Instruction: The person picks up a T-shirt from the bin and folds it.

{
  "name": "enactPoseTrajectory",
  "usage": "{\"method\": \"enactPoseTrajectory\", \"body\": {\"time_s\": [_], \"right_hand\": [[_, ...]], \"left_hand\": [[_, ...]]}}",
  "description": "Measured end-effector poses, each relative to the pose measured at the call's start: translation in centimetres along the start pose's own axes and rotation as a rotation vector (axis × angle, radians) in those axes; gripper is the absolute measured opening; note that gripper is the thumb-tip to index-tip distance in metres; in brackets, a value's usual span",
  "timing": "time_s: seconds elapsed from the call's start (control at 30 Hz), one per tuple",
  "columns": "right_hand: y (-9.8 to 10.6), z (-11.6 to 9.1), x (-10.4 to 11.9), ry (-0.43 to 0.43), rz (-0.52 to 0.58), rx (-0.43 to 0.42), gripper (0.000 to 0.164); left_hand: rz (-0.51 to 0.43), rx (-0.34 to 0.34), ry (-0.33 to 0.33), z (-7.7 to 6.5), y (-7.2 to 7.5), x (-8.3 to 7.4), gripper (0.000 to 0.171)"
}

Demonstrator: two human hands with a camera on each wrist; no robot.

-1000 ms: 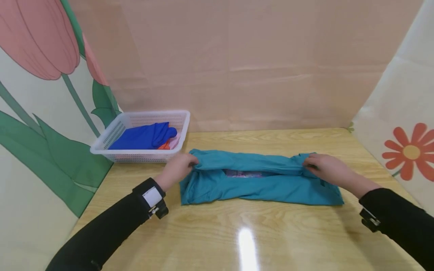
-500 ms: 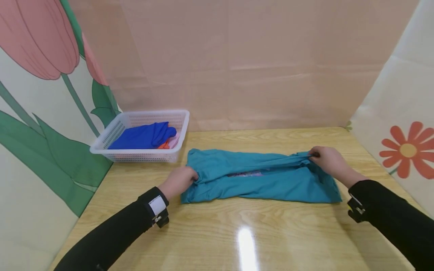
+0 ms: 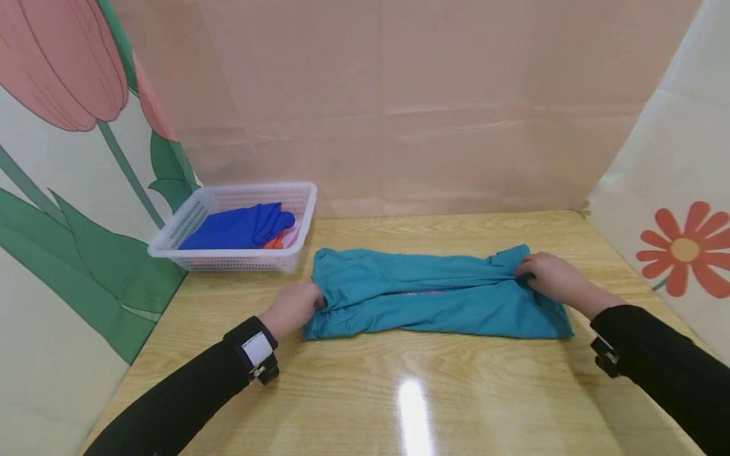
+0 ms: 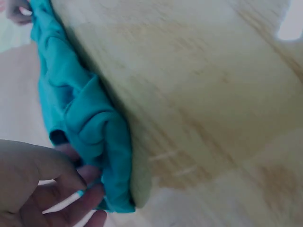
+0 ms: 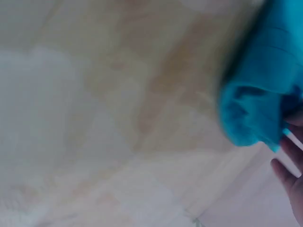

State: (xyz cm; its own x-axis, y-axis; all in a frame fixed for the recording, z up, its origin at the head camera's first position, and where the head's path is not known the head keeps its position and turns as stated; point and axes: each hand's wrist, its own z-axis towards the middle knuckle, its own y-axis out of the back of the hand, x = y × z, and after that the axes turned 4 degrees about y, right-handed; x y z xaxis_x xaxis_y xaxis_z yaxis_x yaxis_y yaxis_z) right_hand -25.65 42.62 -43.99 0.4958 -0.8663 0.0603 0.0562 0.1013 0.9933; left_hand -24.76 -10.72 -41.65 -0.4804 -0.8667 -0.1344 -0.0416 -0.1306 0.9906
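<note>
A teal shirt (image 3: 433, 315) lies on the table in a long folded strip, with a thin sliver of printed fabric showing between its folds. At its left end my left hand (image 3: 292, 308) pinches the cloth; in the left wrist view the thumb and fingers of the left hand (image 4: 42, 182) close on the edge of the shirt (image 4: 97, 120). My right hand (image 3: 552, 278) pinches the upper fold near the right end. The right wrist view catches only part of that right hand (image 5: 294, 182), its fingers at the bunched end of the shirt (image 5: 265, 71).
Left of the shirt, towards the back, stands a white perforated plastic basket (image 3: 305, 221). A blue cloth (image 3: 239, 227) lies in it, with orange and pink fabric (image 3: 282, 239) beside it. Wood-grain table (image 3: 342, 392) extends in front; a plain backdrop (image 3: 456, 107) rises behind.
Both hands have brought the upper fold nearer, so the gap showing the print has narrowed to a sliver. The left hand has come lower along the shirt's left end.
</note>
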Motion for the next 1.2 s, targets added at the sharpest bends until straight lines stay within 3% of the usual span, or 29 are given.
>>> {"method": "enactPoseTrajectory", "body": {"time_s": [0.13,0.23,0.33,0.43,0.6,0.73,0.9,1.07,1.2], "right_hand": [[1.9,0.2,0.9,-0.038,0.004,-0.014,0.024],[3.2,0.6,1.9,-0.041,0.043,0.017,0.036],[3.7,0.8,2.9,0.002,0.090,0.114,0.049],[3.6,0.9,3.5,0.042,0.139,0.230,0.061],[2.7,0.7,3.6,-0.003,0.213,0.352,0.073],[1.8,0.5,3.3,-0.011,0.239,0.385,0.073],[1.5,0.2,3.5,0.006,0.233,0.377,0.071],[1.5,-0.1,4.8,0.040,0.162,0.343,0.070],[1.4,-0.2,6.7,0.052,0.082,0.310,0.072]], "left_hand": [[0.045,-0.057,0.091,-0.7,0.9,-0.5,0.009],[0.124,-0.158,0.049,-1.2,1.0,-1.4,0.010],[0.198,-0.204,-0.032,-1.8,0.5,-2.9,0.020],[0.238,-0.167,-0.092,-2.4,-0.1,-4.7,0.033],[0.256,-0.028,-0.056,-2.8,-1.3,-6.4,0.047],[0.205,0.020,-0.021,-2.3,-2.1,-6.2,0.047],[0.152,-0.002,-0.052,-1.3,-2.6,-5.0,0.044],[0.143,-0.042,-0.077,0.4,-2.6,-3.7,0.038],[0.137,-0.008,-0.023,2.3,-2.3,-2.9,0.049]]}}
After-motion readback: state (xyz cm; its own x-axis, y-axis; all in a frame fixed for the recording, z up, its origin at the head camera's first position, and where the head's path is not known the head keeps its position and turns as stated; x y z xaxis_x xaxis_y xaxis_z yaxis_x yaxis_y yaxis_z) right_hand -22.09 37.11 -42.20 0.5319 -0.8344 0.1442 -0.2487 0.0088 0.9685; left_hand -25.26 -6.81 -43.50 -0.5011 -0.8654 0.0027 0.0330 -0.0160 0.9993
